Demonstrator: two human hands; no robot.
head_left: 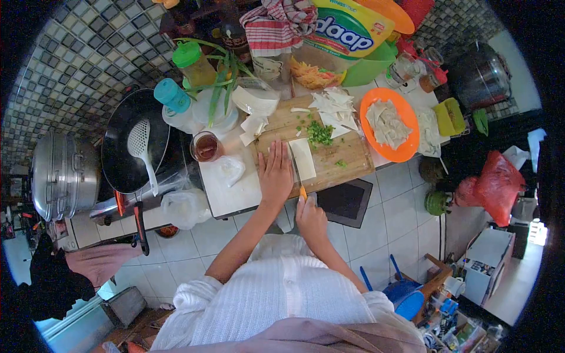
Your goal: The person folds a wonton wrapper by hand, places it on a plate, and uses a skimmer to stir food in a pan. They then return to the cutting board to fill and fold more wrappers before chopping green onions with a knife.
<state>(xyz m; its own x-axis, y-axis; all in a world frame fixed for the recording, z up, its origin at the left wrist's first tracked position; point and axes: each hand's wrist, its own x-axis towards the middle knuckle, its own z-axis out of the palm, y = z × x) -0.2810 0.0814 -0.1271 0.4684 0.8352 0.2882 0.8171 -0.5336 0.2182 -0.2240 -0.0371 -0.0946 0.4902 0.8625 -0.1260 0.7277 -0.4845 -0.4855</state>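
My left hand (276,172) lies flat on the left part of the wooden cutting board (347,162), fingers pointing away from me. Just right of it is a pale rectangular wrapper sheet (302,159). My right hand (311,216) is closed round the orange handle of a knife (303,192) at the board's near edge, its blade along the left side of the sheet. Chopped green onion (319,133) sits beyond the sheet, with a pile of cut wrappers (334,107) behind. An orange plate (408,151) at the right holds more pale wrappers.
Left of the board are a glass of brown liquid (206,147) and a plastic bag (228,170). A black wok (120,159) with a slotted ladle (139,140) is farther left. Behind stand a green-lidded jar (188,57), long green leaves and shredded orange food (316,76).
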